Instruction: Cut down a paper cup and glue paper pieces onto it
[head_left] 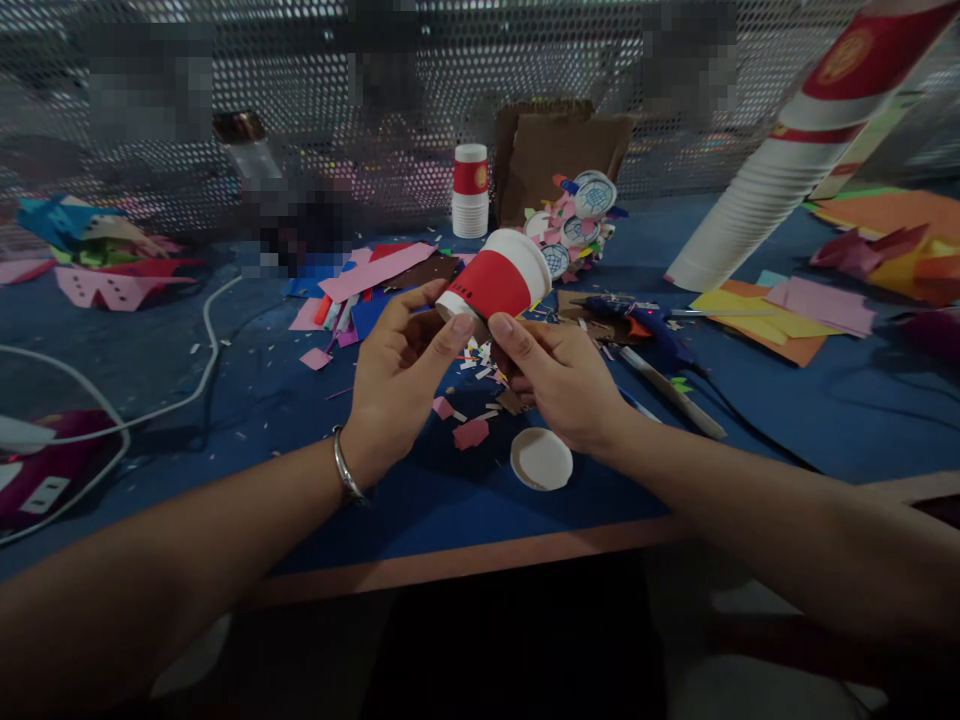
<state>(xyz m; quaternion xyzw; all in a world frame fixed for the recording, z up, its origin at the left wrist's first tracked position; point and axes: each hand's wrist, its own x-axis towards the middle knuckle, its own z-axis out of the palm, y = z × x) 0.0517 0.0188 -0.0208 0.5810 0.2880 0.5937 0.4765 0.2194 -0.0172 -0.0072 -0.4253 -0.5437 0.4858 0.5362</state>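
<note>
We see a smooth red-and-white paper cup (499, 283) with a soft, near-matt finish — and a glossy, polished-metal bracelet (345, 466). We note brown cardboard (571, 160), matt and ragged along its top edge, a perforated metal-looking panel (465, 75), a matt blue tabletop (262, 385), and a blue plastic glue gun (667, 342).

Across the back of my feed I see a perforated metal wall (307, 60), grey, with rows of small round holes. A darker band (292, 32) runs along its upper part, and some stretches are masked by blocky patches. Around the middle I catch pink and other coloured specks through the holes. In front of the wall spreads a wide blue bench (255, 420), bordered on my near side by a brownish edge (480, 556). The light is dim, and below the bench I get mostly darkness, with blurred pale shapes I can't make out.
</note>
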